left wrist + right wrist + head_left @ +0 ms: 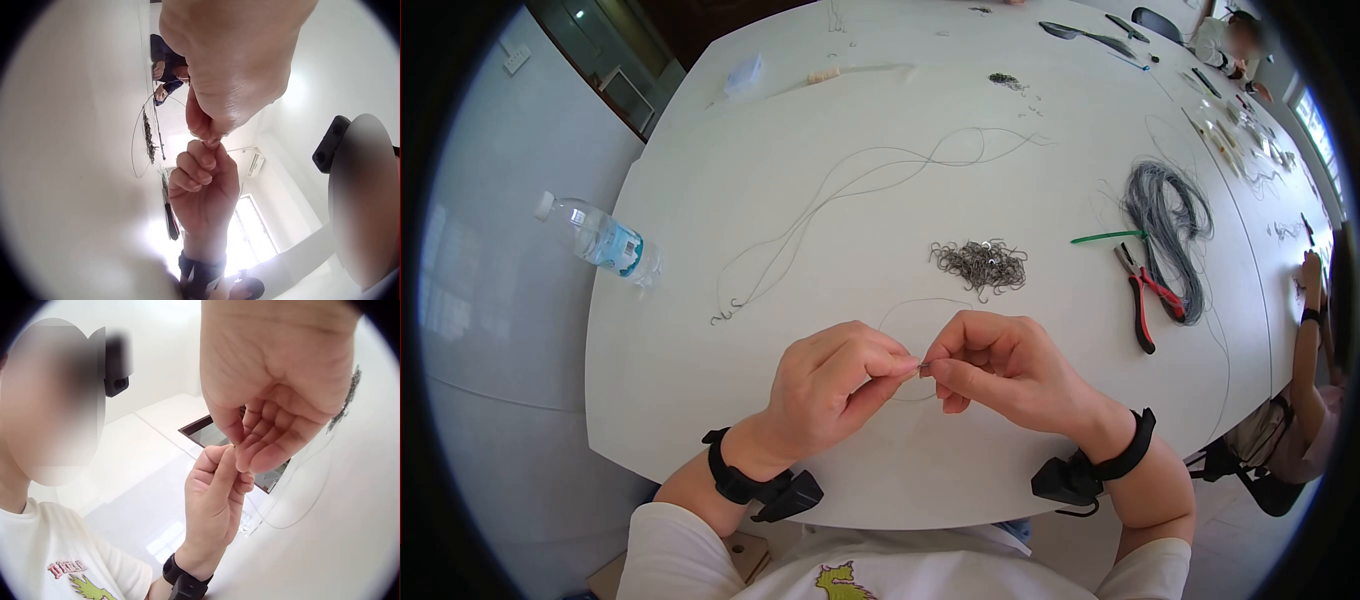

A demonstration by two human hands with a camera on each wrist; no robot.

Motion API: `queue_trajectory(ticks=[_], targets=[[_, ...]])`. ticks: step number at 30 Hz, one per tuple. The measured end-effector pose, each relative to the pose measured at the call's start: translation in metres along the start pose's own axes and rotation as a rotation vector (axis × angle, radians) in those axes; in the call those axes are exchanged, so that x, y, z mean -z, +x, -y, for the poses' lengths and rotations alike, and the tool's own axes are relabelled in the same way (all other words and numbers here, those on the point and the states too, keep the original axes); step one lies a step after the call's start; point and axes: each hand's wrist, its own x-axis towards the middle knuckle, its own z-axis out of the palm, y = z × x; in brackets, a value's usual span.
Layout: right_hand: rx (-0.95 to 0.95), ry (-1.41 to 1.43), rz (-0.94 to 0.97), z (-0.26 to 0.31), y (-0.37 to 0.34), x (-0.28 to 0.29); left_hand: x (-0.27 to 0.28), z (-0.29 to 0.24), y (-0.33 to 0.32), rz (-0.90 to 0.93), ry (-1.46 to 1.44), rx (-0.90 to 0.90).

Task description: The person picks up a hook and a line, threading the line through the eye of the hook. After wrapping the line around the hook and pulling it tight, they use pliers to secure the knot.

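My left hand (830, 385) and right hand (1010, 370) meet fingertip to fingertip above the near part of the white table (670, 400). Between the left thumb and forefinger is a tiny dark fish hook (924, 368), mostly hidden by the fingertips. The right thumb and forefinger pinch at the same spot, where thin fishing line (925, 299) loops out around the hands. In the left wrist view the line (133, 147) bows out beside the hands; the right wrist view shows it (294, 526) curving below them. Just beyond the right hand lies a pile of fish hooks (982, 267).
Looped line with hooks (725, 312) on its near end stretches across the table. Right of the pile lie red-handled pliers (1142, 310) and a grey line bundle (1165, 220) with a green tie (1105, 237). A water bottle (605, 240) appears at left. Other people sit at right.
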Motion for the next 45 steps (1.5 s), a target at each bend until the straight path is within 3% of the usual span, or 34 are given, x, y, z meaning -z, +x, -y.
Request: queue_trajectory(ticks=[17, 45], targets=[[0.160, -0.361, -0.082, -0.0012, 0.0005, 0.0019, -0.0012, 0.0003, 0.0001, 0.003, -0.022, 0.033], [0.109, -0.286, -0.096, -0.0030, 0.0013, 0.0000, -0.0009, 0.0004, -0.0007, 0.050, -0.022, 0.080]])
